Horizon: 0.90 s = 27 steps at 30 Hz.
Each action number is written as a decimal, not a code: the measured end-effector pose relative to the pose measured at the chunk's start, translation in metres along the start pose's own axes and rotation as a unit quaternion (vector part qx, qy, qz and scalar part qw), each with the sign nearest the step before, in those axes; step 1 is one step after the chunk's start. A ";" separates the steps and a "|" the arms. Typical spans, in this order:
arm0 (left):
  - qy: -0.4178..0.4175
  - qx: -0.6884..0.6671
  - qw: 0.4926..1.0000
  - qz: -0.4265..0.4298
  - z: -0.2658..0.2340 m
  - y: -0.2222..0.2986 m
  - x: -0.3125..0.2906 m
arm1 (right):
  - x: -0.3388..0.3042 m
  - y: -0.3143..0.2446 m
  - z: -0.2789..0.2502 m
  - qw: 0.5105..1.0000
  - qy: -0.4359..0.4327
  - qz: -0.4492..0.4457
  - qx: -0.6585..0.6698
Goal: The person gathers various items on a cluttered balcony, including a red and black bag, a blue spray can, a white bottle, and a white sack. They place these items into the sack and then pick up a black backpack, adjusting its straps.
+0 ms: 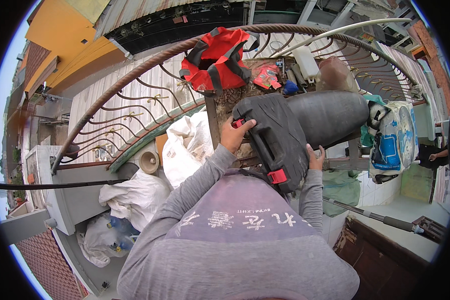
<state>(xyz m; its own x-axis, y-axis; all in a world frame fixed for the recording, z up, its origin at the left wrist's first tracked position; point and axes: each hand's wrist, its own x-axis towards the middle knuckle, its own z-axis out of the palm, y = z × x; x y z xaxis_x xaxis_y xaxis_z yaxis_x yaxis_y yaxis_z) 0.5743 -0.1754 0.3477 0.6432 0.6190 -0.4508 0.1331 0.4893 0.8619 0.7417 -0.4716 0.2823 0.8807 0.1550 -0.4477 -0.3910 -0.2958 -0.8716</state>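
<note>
A black plastic tool case (272,137) with a carry handle is tilted in front of my chest. One red latch is by my left hand and another red latch (277,176) is near its lower end. My left hand (236,135) is closed on the upper left corner, its thumb lying by the red latch. At the opposite side, my right hand (315,157) holds the edge of the case, with some fingers hidden behind it. Just beyond the case lies a large dark grey rounded container (330,116), partly covered by it.
A red bag (216,62) with dark straps stands on the cluttered worktable, near a white plastic jug (305,62). A curved metal railing (135,82) runs behind. White sacks (187,145) lie at left. A blue-and-white bag (394,142) and another person's hand (433,156) are at right.
</note>
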 end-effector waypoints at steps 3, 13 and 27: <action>-0.003 -0.035 0.999 -0.016 -0.010 -0.006 0.000 | -0.075 -0.030 0.005 0.859 -0.171 0.208 0.435; -0.049 -0.085 0.981 -0.166 -0.031 -0.042 0.025 | -0.081 0.020 0.027 0.918 -0.074 0.061 0.384; -0.070 0.028 0.995 -0.064 0.033 -0.049 0.040 | -0.098 0.066 0.007 0.887 0.045 0.081 0.452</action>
<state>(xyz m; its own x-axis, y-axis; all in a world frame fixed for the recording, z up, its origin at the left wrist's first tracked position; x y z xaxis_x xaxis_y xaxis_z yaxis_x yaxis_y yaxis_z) 0.6185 -0.1953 0.2952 0.7163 0.4612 -0.5237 0.2590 0.5212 0.8132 0.6273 -0.4993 0.2676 0.7954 0.0909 -0.5993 -0.5329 0.5761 -0.6198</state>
